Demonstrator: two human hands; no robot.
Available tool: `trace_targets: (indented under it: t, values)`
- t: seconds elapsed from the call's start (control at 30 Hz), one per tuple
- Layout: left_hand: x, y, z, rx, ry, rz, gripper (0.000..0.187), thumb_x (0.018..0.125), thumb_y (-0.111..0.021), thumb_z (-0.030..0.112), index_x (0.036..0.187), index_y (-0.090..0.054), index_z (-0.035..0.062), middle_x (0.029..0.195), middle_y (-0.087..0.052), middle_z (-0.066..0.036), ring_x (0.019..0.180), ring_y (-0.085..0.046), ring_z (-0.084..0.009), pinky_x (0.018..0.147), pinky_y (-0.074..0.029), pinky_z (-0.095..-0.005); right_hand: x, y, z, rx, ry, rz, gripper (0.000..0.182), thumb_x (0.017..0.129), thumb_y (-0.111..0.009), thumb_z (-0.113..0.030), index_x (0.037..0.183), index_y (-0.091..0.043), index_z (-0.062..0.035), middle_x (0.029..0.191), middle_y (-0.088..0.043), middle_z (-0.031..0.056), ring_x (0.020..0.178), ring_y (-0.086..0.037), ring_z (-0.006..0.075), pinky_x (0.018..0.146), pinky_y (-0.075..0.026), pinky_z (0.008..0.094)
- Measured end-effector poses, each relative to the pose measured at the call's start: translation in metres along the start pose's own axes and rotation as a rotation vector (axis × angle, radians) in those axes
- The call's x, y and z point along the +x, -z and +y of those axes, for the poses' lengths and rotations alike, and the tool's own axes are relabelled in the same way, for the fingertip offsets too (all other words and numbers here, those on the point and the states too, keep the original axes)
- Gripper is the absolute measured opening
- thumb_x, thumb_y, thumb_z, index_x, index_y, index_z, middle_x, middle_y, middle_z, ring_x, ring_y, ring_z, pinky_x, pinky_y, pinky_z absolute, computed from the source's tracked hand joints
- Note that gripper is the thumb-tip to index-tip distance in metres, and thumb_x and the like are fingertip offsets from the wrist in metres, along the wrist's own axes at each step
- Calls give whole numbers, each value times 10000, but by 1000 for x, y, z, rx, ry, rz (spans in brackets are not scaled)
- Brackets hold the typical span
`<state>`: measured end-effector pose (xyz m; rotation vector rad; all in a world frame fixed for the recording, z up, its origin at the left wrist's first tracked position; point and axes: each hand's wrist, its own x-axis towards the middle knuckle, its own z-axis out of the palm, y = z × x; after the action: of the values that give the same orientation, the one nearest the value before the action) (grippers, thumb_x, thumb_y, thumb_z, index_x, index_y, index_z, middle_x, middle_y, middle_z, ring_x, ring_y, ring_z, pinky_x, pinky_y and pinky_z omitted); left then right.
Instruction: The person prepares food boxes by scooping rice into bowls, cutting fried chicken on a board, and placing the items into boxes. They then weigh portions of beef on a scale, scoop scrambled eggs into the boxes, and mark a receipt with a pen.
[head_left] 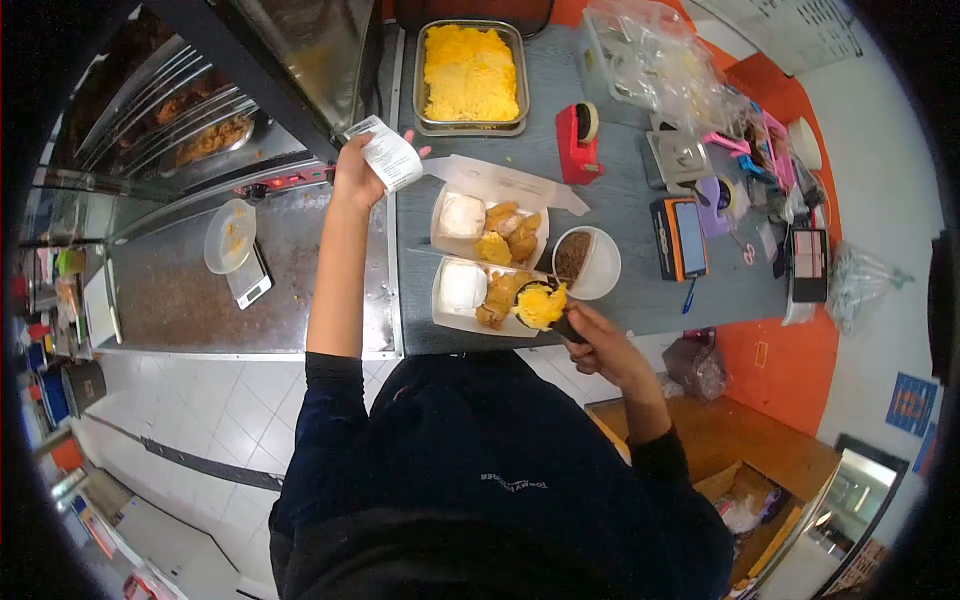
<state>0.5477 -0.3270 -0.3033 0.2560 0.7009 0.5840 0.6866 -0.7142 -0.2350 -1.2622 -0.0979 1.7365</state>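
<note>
In my left hand (357, 172) is a printed paper receipt (393, 156), raised near the display cabinet. My right hand (608, 350) grips the dark handle of a serving spoon (572, 330) heaped with yellow, crumbly scrambled egg (541, 304). The spoon hovers over the right end of the nearer paper food box (447, 321), which contains a block of white rice (463, 287) and golden fried pieces (494, 302). Behind it lies a second open box (437, 238) with rice (462, 215), fried pieces (522, 238) and some yellow egg.
A white bowl (603, 265) with brown crumbs is right of the boxes. At the back stands a metal tray (521, 60) of yellow egg. A red tape dispenser (578, 152), a phone (689, 238) and clutter line the right. A kitchen scale (252, 283) sits left.
</note>
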Motion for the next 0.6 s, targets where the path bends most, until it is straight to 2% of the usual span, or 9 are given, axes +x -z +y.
trace_targets:
  t: [0.03, 0.1, 0.13, 0.2, 0.27, 0.37, 0.43, 0.53, 0.6]
  values:
    - [-4, -2, -1, 2, 4, -18, 364, 914, -296, 207, 1176, -350, -40, 1099, -539, -257, 1062, -491, -526, 905, -418, -605, 15, 10, 29, 9, 12, 8, 410, 943, -456, -388, 1249, -450, -116, 628, -412, -58, 438, -338, 37, 370, -265, 184]
    - [-9, -9, -4, 11, 1, -13, 354, 916, -297, 201, 1172, -354, -37, 1077, -541, -255, 1044, -517, -492, 906, -423, -603, 49, 26, 81, -833, 516, 445, 395, 949, -434, -356, 1268, -433, -123, 656, -494, 4, 467, -496, 150, 415, -398, 282]
    - [-15, -13, -7, 12, -9, 5, 343, 918, -297, 194, 1167, -357, -34, 1055, -542, -252, 1026, -543, -458, 908, -427, -601, 51, 21, 89, -825, 515, 458, 395, 949, -434, -356, 1268, -433, -123, 656, -494, 4, 467, -496, 150, 415, -398, 282]
    - [-27, -22, -12, 5, 10, -8, 331, 920, -298, 186, 1161, -360, -32, 1020, -544, -241, 979, -570, -409, 907, -430, -603, 56, 12, 101, -1752, 374, 703, 375, 932, -463, -293, 1276, -432, -146, 740, -576, 96, 572, -601, 293, 510, -466, 408]
    - [-42, -31, -11, -11, 13, -23, 319, 921, -299, 179, 1154, -363, -30, 984, -545, -230, 931, -597, -360, 906, -433, -606, 53, 8, 100, -1630, 340, 727, 392, 903, -499, -274, 1278, -439, -178, 804, -599, 160, 687, -619, 365, 552, -470, 462]
    - [-69, -41, -7, 20, 5, -160, 300, 926, -303, 175, 1136, -375, -27, 927, -546, -202, 836, -609, -291, 890, -447, -608, 38, 16, 95, -1392, 768, 811, 401, 921, -482, -334, 1275, -436, -153, 719, -580, 108, 592, -610, 278, 495, -457, 372]
    - [-92, -57, -5, -12, 36, -263, 328, 935, -309, 208, 1145, -385, -32, 893, -548, -189, 795, -611, -284, 879, -466, -591, 20, 19, 77, -742, 544, 459, 432, 951, -426, -374, 1301, -385, -123, 622, -451, 23, 474, -455, 131, 436, -373, 253]
    - [-129, -79, -4, -51, 106, -432, 356, 939, -321, 235, 1155, -403, -35, 907, -556, -198, 806, -613, -283, 861, -478, -588, -12, -3, 25, -18, 311, 133, 412, 944, -429, -428, 1233, -425, -134, 598, -325, -47, 464, -291, 48, 422, -247, 182]
    - [-153, -93, -5, -12, 58, -507, 439, 923, -380, 314, 1172, -402, -46, 945, -565, -179, 834, -623, -273, 851, -465, -625, -5, -8, 2, 17, 352, 118, 374, 947, -427, -415, 1208, -426, -147, 577, -276, -53, 446, -236, 39, 409, -207, 186]
